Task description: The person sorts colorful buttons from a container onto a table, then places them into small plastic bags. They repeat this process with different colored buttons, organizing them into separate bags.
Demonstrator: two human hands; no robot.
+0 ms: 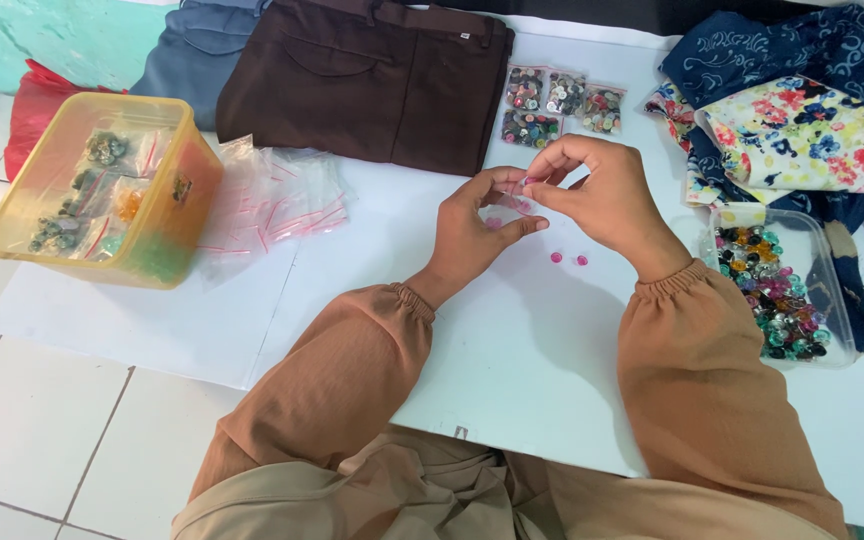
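1. The left hand (474,232) pinches a small clear plastic zip bag (508,205) above the white sheet-covered table (512,350); the right hand (597,190) closes its fingertips on the bag's mouth.
2. Two loose pink round buttons (568,259) lie just below the hands; a brushing sleeve could likely flick them away.
3. A tilted bag might spill its contents.
4. How many buttons sit inside the bag is unclear; fingers cover it.
5. The clear tray of mixed colourful buttons (787,300) is partly overlapped by the floral fabric (802,140).
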